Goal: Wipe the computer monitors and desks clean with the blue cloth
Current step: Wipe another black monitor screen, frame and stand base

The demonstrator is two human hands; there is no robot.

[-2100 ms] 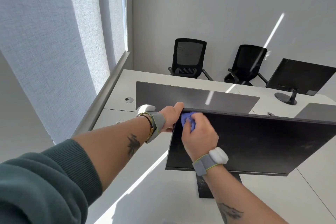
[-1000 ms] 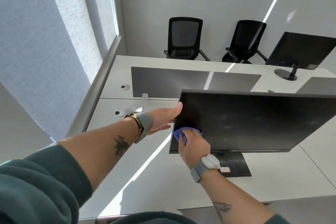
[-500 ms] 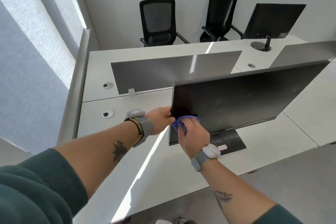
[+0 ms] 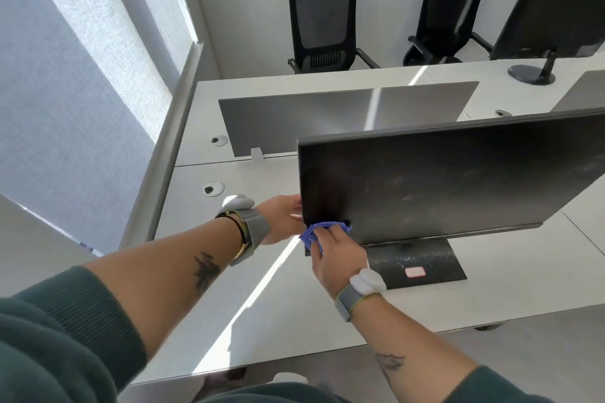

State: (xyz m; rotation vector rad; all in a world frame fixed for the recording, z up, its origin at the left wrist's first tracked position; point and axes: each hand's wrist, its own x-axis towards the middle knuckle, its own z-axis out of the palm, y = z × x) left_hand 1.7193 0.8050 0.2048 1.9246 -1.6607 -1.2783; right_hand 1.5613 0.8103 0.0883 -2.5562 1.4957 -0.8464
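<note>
A black monitor (image 4: 442, 183) stands on its flat black base (image 4: 422, 263) on the white desk (image 4: 229, 304). Faint smudges show across its dark screen. My right hand (image 4: 337, 255) grips the bunched blue cloth (image 4: 316, 232) and presses it against the screen's lower left corner. My left hand (image 4: 283, 216) holds the monitor's left edge, its fingers hidden behind the panel. A second black monitor (image 4: 553, 16) stands on the far desk at the upper right.
A grey divider panel (image 4: 327, 114) runs behind the near monitor, with another at the right edge. Two black office chairs (image 4: 322, 26) stand by the far wall. Round cable grommets (image 4: 213, 188) sit near the window ledge on the left. Grey floor lies below the desk's front edge.
My right hand carried the blue cloth from the screen's top left corner down its left side to the bottom corner. My left hand slid down the monitor's left edge with it.
</note>
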